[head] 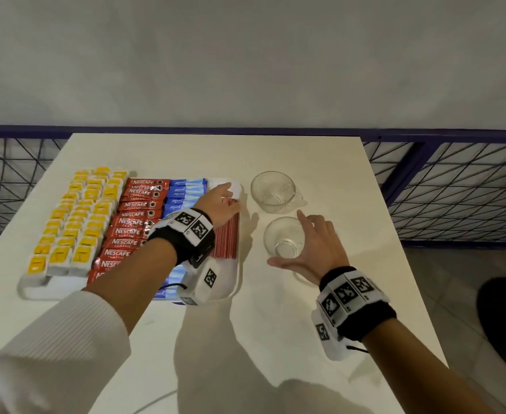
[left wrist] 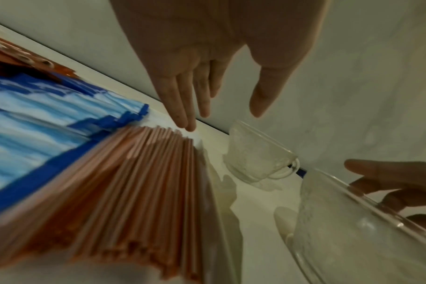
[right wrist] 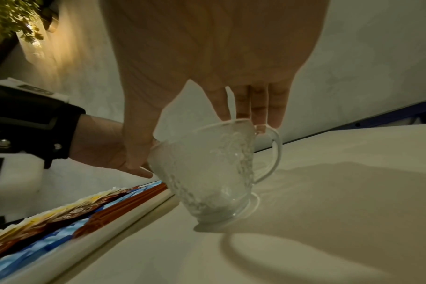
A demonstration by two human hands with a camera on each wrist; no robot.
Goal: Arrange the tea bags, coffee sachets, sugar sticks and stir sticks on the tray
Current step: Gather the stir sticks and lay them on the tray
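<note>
On tray (head: 234, 282): red stir sticks (head: 226, 234) bundled | left hand (head: 220, 204) flat above | right hand (head: 308, 246) gripping glass cup (head: 284, 237)

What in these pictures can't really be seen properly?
- Near ends of the coffee sachets and sugar sticks: head view, hidden by the left hand and its forearm.
- Stir sticks' near ends: left wrist view, blurred.
- Tea bags' print: head view, too small.
- Right hand's fingertips: right wrist view, behind the glass cup.
</note>
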